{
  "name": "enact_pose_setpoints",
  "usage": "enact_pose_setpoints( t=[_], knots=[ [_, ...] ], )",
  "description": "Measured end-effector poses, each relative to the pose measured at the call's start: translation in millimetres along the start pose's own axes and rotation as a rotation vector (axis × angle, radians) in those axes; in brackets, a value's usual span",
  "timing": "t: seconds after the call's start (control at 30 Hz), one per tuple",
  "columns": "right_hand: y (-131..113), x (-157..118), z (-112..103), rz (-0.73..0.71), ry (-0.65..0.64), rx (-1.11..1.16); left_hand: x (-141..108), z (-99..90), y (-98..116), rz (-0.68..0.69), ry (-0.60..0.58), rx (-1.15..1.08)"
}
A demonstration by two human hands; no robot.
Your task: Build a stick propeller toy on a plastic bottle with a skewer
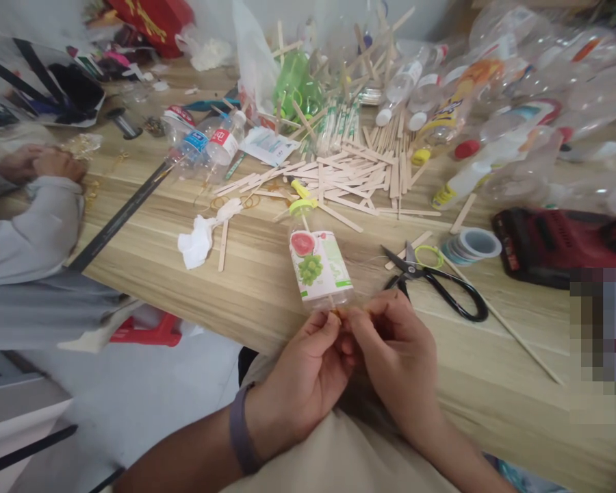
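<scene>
A clear plastic bottle (321,263) with a fruit label lies on the table, its yellow-green cap (302,205) pointing away from me. From its near end sticks the tip of a thin wooden stick (332,300). My left hand (305,373) pinches this tip between thumb and fingers. Close against it, my right hand (400,363) is closed in a pinch on what looks like a small brownish rubber band (337,312), mostly covered by the fingertips. Black-handled scissors (415,272) lie open just beyond my right hand.
A heap of flat wooden sticks (349,174) spreads behind the bottle. To the right are a tape roll (472,245), a red-black power tool (559,243) and a long thin stick (513,329). Crumpled tissue (198,241) lies left. A co-worker's hands (51,164) work at far left.
</scene>
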State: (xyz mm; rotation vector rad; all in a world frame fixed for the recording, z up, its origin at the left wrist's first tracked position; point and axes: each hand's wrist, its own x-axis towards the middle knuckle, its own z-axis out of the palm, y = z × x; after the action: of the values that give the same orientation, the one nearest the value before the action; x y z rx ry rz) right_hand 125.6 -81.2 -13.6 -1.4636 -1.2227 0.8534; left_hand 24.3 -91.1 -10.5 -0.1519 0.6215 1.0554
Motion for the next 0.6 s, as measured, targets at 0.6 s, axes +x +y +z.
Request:
enact_pose_setpoints(
  t=[0.6],
  knots=[
    [-0.7, 8.3, 4.4, -0.325, 0.038, -0.365, 3.8, -3.7, 1.7, -0.063, 0.041, -0.055]
  ],
)
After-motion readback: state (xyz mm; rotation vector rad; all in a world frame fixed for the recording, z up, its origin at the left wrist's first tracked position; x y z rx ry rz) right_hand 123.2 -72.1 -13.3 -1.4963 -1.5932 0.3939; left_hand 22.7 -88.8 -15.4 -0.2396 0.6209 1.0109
